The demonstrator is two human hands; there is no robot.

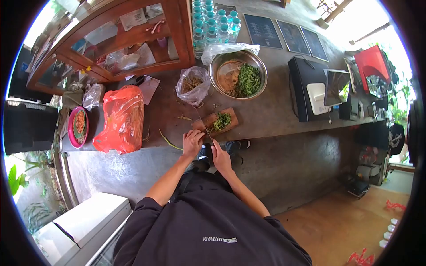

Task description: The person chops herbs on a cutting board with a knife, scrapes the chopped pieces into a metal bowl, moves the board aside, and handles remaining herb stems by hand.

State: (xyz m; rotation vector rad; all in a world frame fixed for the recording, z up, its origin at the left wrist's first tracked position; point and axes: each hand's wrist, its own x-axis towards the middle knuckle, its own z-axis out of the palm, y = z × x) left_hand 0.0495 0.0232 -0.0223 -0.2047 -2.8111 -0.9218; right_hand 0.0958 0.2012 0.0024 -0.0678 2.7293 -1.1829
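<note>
The knife (207, 129) is held in the right hand's (221, 158) closed grip; the left hand (192, 143) is curled at the board (229, 116)—its hold hidden. Chopped greens (221, 121) are spread there, near the counter's (270, 111) front edge. Shirt (199, 213) lettering is blurred.

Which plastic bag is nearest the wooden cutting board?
The clear plastic bag of brownish stalks, beyond the board; the red plastic bag lies farther left.

Black short-sleeved T-shirt (222, 213) worn, marked with small pale lettering (220, 240), dark shoes (203, 153) with white parts, forearms left bare
</note>
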